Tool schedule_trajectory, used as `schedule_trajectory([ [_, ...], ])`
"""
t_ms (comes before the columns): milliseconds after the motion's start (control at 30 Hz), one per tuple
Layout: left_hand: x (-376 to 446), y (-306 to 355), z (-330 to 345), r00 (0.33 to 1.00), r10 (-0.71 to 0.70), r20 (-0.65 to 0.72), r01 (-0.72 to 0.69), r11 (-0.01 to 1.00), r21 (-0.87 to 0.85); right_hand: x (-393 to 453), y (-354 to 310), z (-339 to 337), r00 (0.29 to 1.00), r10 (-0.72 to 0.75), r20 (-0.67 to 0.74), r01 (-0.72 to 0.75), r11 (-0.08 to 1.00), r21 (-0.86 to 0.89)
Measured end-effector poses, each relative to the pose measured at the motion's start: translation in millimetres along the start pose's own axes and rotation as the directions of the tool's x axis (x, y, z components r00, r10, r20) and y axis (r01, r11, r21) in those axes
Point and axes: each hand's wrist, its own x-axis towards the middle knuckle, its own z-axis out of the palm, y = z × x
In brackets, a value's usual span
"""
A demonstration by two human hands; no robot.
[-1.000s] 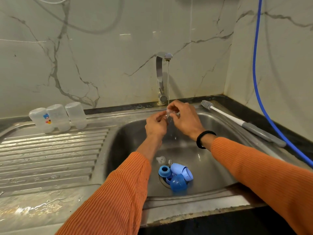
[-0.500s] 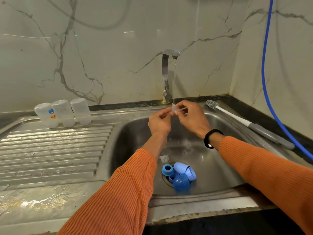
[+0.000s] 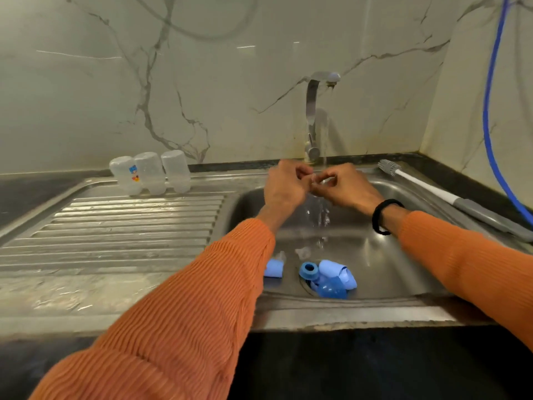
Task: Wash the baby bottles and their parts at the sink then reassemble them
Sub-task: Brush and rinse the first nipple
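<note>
Lying in the sink (image 3: pixel 375 256) by the drain are a blue ring (image 3: pixel 309 270), pale blue caps (image 3: pixel 336 271) and a darker blue dome (image 3: pixel 331 288). Three clear bottles (image 3: pixel 150 174) are stood upside down on the worktop (image 3: pixel 121 226). Under the tap (image 3: pixel 313 111) stream, a small clear part (image 3: pixel 317 179) is pinched by the left hand (image 3: pixel 284 187) and the right hand (image 3: pixel 346 187) together, fingers curled.
</note>
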Motion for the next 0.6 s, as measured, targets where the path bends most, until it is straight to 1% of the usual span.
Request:
schedule_trajectory([
  [67,-4,-1,-26,0.998,0.040,0.041,-0.042,0.998,0.050,0,-12,1,1.000,-0.019,0.011,0.019,1.000,0.011],
  [167,-9,-11,-65,0.997,0.057,0.056,-0.062,0.995,0.084,2,-39,12,0.999,-0.047,0.003,0.046,0.996,0.073],
  [300,-19,-37,-114,0.998,0.061,0.001,-0.060,0.992,0.115,8,-89,42,0.993,-0.116,0.037,0.112,0.990,0.085],
  [433,-24,-72,-166,0.998,0.021,-0.065,-0.017,0.999,0.051,20,-141,79,0.987,-0.151,0.049,0.145,0.983,0.111],
  [600,-29,-127,-231,0.992,-0.122,-0.030,0.118,0.988,-0.104,40,-203,131,0.977,-0.144,0.158,0.120,0.981,0.151],
])
